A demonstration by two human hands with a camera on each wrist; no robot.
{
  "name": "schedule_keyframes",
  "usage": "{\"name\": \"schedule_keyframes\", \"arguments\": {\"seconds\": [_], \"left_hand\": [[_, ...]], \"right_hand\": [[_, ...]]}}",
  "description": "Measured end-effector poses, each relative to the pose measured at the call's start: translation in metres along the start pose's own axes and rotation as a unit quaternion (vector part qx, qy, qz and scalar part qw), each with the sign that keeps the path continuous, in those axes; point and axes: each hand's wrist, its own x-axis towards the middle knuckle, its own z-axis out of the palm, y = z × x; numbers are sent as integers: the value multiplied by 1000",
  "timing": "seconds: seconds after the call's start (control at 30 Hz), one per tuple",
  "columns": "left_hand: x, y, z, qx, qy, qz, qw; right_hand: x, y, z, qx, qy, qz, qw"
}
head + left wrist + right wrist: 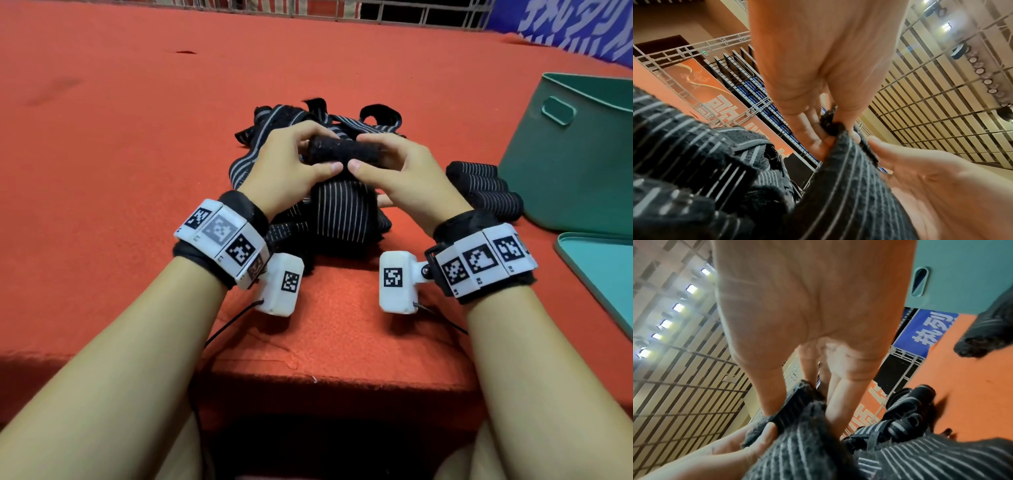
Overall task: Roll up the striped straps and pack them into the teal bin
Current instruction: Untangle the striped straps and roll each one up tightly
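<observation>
The person is in the middle of rolling one striped strap (342, 212): both hands hold the small roll (344, 150) at its top, above the pile of loose straps (318, 120) on the red tabletop (120, 137). The left hand (291, 164) pinches the left end of the roll between thumb and curled fingers, and the right hand (397, 168) pinches the right end in the same way; the unrolled part hangs down from the roll toward the person. I judge that the next move needs more turns of the roll, with even tension so the edges stay in line. Three finished rolls (486, 192) lie just beside the teal bin (565, 164), touching its wall or almost, so packing is not yet done. The bin stands to the right, and a teal lid (603, 270) lies near the tabletop's front edge. To the left the surface gives wide room for moving.
</observation>
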Motion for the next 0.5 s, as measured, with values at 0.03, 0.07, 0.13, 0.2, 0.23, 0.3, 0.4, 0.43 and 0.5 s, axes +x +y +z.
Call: {"name": "schedule_keyframes", "arguments": {"seconds": [0.03, 0.07, 0.13, 0.2, 0.23, 0.3, 0.4, 0.43, 0.5], "left_hand": [[-1, 0, 0, -6, 3, 0, 1000], [-1, 2, 0, -14, 5, 0, 1000], [-4, 6, -1, -55, 3, -12, 998], [-6, 14, -2, -148, -19, -55, 987], [-6, 17, -3, -194, -33, -77, 977], [-5, 17, -1, -225, -21, -83, 971], [-4, 11, 3, -206, 42, -45, 977], [-4, 9, 3, -203, 50, -39, 977], [-4, 7, 3, -192, 53, -29, 980]], "right_hand": [[-1, -1, 1, 15, -4, 3, 1000], [-3, -2, 1, 27, 1, -5, 1000], [-4, -5, -1, 52, 25, -26, 998], [-4, -7, -4, 78, 43, -32, 996], [-5, -8, -5, 90, 48, -32, 994], [-6, -9, -3, 110, 46, -25, 993], [-6, -10, 2, 141, 35, -7, 989], [-6, -10, 4, 150, 31, -1, 988], [-4, -10, 7, 165, 34, 11, 986]]}}
